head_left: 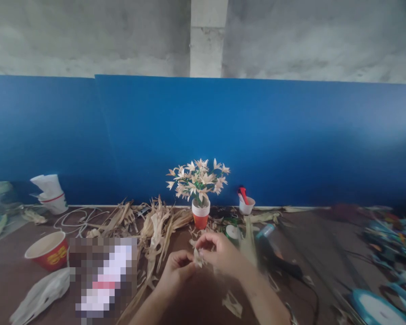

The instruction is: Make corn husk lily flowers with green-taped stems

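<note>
Between my two hands is a small pale corn-husk flower (198, 259), partly hidden by my fingers. My right hand (221, 255) pinches its upper right side between thumb and fingers. Its lower left side lies in the pinch of my left hand (178, 270). Just beyond stands a pot (200, 220), orange below and white above, holding a bunch of husk flowers (199, 180) with green stems. A loose husk scrap (232, 304) rests on the brown table below my right wrist.
Dry corn husks (155, 230) are heaped left of the pot. A red paper bowl (49, 250) and a plastic bag (42, 295) lie farther left. On the right are a black corded tool (280, 262), a white cup (246, 206) and a blue ribbon roll (375, 309).
</note>
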Action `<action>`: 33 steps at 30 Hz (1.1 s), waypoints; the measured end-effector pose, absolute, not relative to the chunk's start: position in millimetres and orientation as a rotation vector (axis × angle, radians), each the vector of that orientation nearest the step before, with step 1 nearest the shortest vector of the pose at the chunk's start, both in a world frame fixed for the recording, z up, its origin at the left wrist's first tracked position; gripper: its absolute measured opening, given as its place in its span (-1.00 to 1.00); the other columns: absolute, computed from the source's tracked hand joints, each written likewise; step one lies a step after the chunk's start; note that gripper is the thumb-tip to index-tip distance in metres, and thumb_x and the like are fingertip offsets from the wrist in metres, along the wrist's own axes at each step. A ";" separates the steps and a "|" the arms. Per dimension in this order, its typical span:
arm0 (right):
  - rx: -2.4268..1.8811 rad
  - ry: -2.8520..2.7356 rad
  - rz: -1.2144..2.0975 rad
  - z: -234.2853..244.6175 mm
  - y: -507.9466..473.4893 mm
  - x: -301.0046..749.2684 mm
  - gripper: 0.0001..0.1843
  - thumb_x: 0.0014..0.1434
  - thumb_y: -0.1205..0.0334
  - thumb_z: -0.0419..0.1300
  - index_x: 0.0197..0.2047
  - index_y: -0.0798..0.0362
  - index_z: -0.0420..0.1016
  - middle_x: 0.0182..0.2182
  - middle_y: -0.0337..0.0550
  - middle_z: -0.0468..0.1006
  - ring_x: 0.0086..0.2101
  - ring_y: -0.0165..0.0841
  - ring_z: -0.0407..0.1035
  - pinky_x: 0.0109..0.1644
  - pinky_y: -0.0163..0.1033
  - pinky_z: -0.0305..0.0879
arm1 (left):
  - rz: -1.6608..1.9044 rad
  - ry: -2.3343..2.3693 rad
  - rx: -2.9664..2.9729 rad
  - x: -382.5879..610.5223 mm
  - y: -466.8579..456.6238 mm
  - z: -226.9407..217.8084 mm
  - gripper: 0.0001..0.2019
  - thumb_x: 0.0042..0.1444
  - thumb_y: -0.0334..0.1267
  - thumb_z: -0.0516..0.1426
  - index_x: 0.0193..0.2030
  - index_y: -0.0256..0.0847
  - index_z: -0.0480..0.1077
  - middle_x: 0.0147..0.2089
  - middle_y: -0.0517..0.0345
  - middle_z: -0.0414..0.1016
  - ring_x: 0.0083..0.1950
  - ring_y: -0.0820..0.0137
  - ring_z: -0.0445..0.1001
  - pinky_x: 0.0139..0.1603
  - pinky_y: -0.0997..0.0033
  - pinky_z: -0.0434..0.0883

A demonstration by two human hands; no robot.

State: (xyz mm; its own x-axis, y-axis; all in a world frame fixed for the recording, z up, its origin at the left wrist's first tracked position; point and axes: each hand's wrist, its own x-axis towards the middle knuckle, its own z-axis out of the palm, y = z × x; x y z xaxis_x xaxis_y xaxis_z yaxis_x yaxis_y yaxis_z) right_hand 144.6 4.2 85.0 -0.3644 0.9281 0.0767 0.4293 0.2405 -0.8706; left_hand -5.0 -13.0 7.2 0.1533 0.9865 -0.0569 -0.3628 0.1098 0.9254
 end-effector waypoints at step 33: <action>-1.233 -1.657 1.327 75.8 13.0 146.3 -0.85 -0.10 0.37 0.18 -0.38 0.10 0.51 -0.46 -0.24 0.55 -0.40 -0.42 0.41 -0.31 -0.37 0.28 | 1.275 0.923 0.914 -3.4 -10.5 14.3 -0.71 -0.33 -0.11 0.36 -0.59 -0.31 0.47 -0.70 0.18 0.43 -0.67 0.51 0.31 -0.61 0.54 0.25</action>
State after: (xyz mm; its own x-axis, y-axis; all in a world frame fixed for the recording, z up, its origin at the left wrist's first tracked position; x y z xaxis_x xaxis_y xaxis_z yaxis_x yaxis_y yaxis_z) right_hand 146.3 13.0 75.8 -0.3259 0.9439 -0.0534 0.2585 0.0346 -0.9654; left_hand -3.4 -10.5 14.3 0.0676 0.9963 -0.0525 -0.3612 0.0735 0.9296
